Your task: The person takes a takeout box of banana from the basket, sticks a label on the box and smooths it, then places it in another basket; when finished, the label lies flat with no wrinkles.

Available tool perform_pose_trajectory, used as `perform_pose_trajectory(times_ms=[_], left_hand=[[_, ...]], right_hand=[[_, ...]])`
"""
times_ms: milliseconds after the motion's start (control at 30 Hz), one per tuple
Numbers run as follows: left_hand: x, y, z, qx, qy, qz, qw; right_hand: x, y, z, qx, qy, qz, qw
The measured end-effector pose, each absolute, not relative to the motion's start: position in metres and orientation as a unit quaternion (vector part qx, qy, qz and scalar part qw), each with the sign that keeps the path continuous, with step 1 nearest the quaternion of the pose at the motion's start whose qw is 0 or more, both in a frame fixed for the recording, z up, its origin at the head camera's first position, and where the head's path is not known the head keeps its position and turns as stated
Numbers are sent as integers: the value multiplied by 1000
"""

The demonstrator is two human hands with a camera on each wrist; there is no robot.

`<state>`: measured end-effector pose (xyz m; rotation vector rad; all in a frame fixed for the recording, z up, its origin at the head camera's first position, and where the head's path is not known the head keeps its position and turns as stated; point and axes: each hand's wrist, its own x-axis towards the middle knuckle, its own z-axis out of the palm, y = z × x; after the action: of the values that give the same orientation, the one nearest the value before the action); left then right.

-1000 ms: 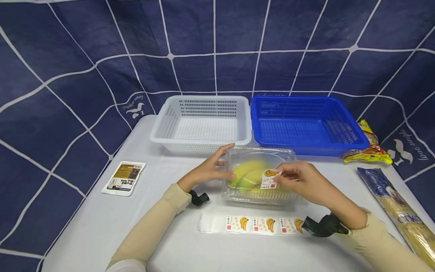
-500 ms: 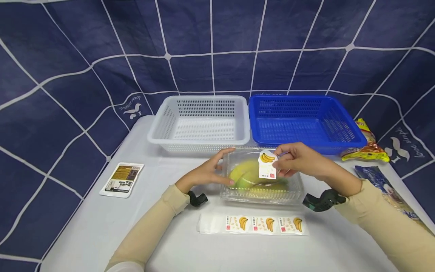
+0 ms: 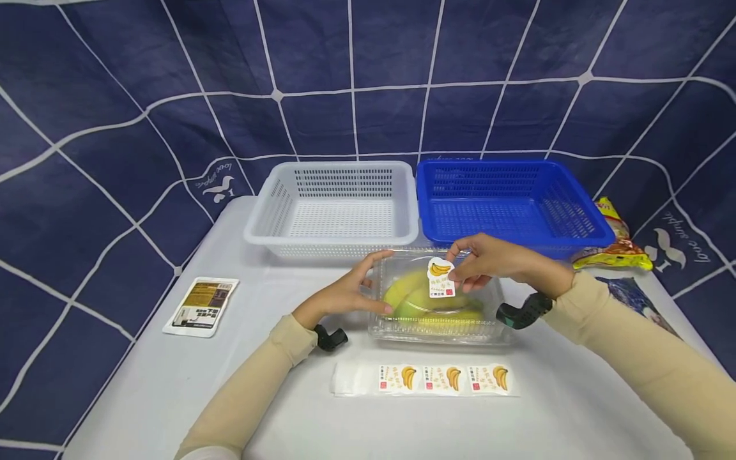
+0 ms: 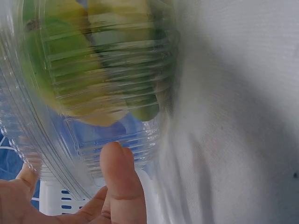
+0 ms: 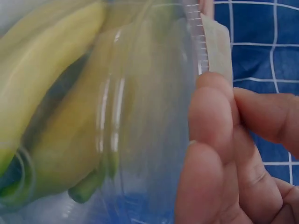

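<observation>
A clear plastic clamshell box (image 3: 402, 333) with bananas (image 3: 405, 292) inside stands on the white table, lid down. Along the box's left side rests my left hand (image 3: 339, 295), thumb toward the front and forefinger at the back corner. Its fingers (image 4: 124, 186) lie beside the ribbed wall in the left wrist view. Over the lid, my right hand (image 3: 491, 260) pinches a white banana-print sticker (image 3: 440, 282) by its right edge between thumb and forefinger. The right wrist view shows that sticker (image 5: 219, 49) side-on, with the other fingers curled close to the lid.
A strip of banana stickers (image 3: 425, 380) lies in front of the box. Behind stand a white basket (image 3: 330, 241) and a blue basket (image 3: 512, 243). A flat white packet (image 3: 201, 306) is at left; a yellow snack bag (image 3: 621, 249) and a blue-ended packet (image 3: 632, 297) are at right.
My right hand has shifted left and toward the back over the lid, turning the sticker to a more upright angle. My left hand has stayed at the box's left side.
</observation>
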<state>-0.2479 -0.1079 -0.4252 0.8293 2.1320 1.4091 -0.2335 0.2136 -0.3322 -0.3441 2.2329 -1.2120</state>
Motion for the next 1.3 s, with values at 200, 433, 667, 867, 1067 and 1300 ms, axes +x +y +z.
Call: perform_pose_trajectory(times_ms=[200, 433, 667, 867, 1067, 1300], left_hand=[[-248, -111, -425, 302, 771, 513, 226], [-247, -111, -424, 302, 770, 512, 231], [-246, -112, -423, 299, 768, 517, 231], [-247, -111, -425, 300, 770, 514, 232], [-250, -109, -427, 310, 768, 511, 230], [-249, -109, -425, 312, 766, 514, 228]], right_hand=[[-239, 207, -338, -140, 835, -451, 282], [-242, 209, -347, -170, 824, -473, 263], [-243, 210, -348, -207, 828, -452, 259], [-243, 209, -348, -207, 834, -443, 254], [-242, 207, -349, -209, 845, -427, 244], [-240, 204, -347, -208, 862, -400, 233]])
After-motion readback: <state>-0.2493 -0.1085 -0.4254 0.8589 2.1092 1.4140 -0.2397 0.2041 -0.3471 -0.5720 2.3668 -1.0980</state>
